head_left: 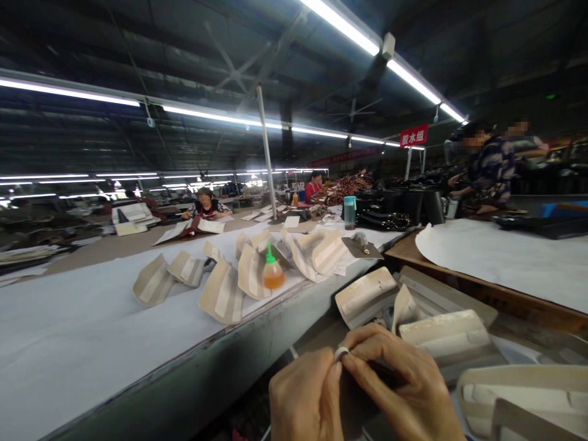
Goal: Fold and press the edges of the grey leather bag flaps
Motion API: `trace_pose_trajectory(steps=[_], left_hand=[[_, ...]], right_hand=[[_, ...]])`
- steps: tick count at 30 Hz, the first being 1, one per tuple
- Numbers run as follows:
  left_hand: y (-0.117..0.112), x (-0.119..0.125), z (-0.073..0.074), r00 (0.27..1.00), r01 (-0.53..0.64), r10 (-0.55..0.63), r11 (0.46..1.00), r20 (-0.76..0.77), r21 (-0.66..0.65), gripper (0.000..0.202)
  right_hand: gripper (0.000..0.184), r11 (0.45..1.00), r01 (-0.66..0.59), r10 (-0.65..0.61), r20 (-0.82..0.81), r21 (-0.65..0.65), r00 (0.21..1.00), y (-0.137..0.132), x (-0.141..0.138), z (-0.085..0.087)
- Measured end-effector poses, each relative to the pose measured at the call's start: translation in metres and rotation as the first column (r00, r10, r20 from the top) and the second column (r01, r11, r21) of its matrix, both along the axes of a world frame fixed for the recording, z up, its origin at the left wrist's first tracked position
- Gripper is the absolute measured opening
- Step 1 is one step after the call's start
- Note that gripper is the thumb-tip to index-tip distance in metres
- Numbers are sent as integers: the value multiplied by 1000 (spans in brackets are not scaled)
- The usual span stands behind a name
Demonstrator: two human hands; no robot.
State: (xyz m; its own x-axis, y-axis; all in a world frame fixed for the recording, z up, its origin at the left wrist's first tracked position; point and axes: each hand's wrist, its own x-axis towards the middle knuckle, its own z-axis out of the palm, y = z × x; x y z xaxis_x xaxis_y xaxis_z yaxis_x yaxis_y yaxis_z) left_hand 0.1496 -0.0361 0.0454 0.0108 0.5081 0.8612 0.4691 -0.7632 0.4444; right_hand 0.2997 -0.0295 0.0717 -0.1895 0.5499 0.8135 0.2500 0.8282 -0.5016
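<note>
In the lower middle, my left hand (305,395) and my right hand (395,373) meet in front of the table edge. Both are closed, thumbs and fingers pinching a small pale curved piece (340,353). Only its bent top shows; the fingers hide the rest, so I cannot tell its kind. Just beyond my right hand lie curved beige panels, one (448,334) with a pale strip along it. Another beige panel (367,294) leans further back. A squeeze bottle (274,274) with amber liquid and a green nozzle stands on the table to the left, apart from my hands.
White sheeting covers the long table (82,349), where several curved beige panels (223,291) stand. Behind them are a blue-lidded bottle (350,213) and a metal pole (266,153). At right is a wooden-edged table (500,257). Co-workers (489,162) are at other tables.
</note>
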Motion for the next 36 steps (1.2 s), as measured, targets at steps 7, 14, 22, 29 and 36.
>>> trace_pose_trajectory(steps=[7, 14, 22, 29, 36], left_hand=[[-6, -10, 10, 997, -53, 42, 982, -66, -182, 27], [-7, -18, 8, 997, -81, 77, 977, -27, -196, 22], [-3, -15, 3, 999, 8, -14, 987, -33, -158, 25], [1, -9, -3, 999, 32, -33, 994, 1, -106, 23], [-3, -25, 10, 988, 111, -138, 945, -69, -309, 7]], right_hand=[[11, 995, -28, 21, -67, -95, 998, 3, -1, -3], [31, 964, -195, 142, -269, -179, 953, 5, -1, -12], [11, 993, -75, 86, 129, -87, 988, 5, -1, -10], [5, 987, -119, 129, 97, -106, 987, 4, -5, -9], [12, 1000, 19, -19, -31, -19, 999, 9, -2, -3]])
